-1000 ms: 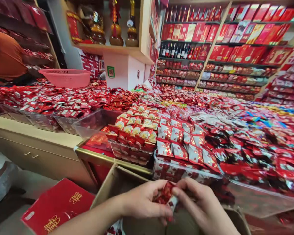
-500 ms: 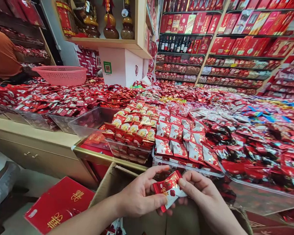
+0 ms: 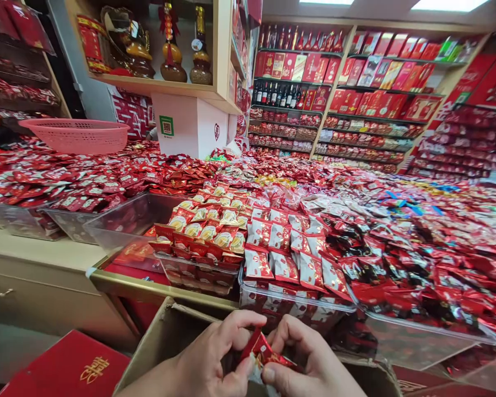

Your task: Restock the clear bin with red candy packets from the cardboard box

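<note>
Between my two hands is one small red-and-white candy packet (image 3: 261,350), crumpled and partly covered by my fingers. My left hand (image 3: 215,353) pinches its left side with thumb and forefinger. On its right side, my right hand (image 3: 303,358) grips it with the thumb in front. Both hands are above an open cardboard box (image 3: 157,342). Just beyond them stands a clear plastic bin (image 3: 297,300) filled with rows of similar red-and-white packets (image 3: 285,267). Whether the packet is torn cannot be made out.
Left of that bin, another holds red-and-gold packets (image 3: 206,226). Dark red packets (image 3: 380,270) fill the bin to the right. A pink basket (image 3: 76,136) rests on packets at the back left. A red box (image 3: 66,366) with gold lettering lies lower left. Stocked shelves (image 3: 297,82) line the back.
The packet was stretched flat with its front showing; now it is folded up and more covered. My hands have come closer together and lower in view. The camera has tilted up and turned slightly right.
</note>
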`<act>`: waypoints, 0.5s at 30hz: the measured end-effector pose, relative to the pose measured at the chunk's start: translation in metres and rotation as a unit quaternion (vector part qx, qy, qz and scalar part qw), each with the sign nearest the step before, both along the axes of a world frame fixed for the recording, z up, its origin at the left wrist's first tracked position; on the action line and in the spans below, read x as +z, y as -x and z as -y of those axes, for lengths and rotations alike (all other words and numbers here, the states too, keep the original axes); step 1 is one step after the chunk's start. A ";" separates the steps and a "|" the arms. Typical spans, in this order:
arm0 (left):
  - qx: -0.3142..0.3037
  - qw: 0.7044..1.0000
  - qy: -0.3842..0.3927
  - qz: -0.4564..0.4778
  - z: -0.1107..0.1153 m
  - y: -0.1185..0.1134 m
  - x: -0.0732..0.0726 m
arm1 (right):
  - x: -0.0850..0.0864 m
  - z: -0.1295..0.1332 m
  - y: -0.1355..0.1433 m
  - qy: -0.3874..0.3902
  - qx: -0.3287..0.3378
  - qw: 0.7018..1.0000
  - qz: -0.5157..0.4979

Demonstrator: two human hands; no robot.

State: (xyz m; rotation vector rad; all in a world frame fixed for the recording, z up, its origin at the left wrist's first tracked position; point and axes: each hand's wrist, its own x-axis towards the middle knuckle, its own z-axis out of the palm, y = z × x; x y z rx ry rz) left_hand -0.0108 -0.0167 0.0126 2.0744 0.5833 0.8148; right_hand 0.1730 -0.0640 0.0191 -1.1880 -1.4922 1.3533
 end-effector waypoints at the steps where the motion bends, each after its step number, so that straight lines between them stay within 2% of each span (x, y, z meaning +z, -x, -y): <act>1: -0.005 0.999 -0.041 -0.028 0.000 0.000 -0.002 | -0.001 0.000 0.000 -0.004 -0.004 1.000 0.013; 3: -0.024 0.993 -0.103 -0.047 -0.002 0.001 -0.005 | 0.001 0.000 -0.001 -0.019 0.006 0.999 0.042; 4: -0.036 0.993 -0.108 -0.031 -0.003 0.001 -0.006 | 0.005 0.002 -0.002 -0.031 0.009 0.998 0.051; 6: -0.063 0.993 -0.097 0.020 -0.006 0.002 -0.007 | 0.016 0.006 -0.006 -0.056 0.000 0.997 0.059; 9: -0.053 0.995 -0.071 0.052 -0.009 0.003 -0.008 | 0.044 0.006 -0.023 -0.089 -0.058 0.992 0.061; 12: -0.036 0.996 -0.082 0.000 -0.012 0.003 -0.008 | 0.077 -0.013 -0.056 -0.154 -0.156 0.972 0.084; 15: -0.017 0.988 -0.133 -0.075 -0.014 0.002 -0.006 | 0.101 -0.049 -0.095 -0.199 -0.224 0.952 0.065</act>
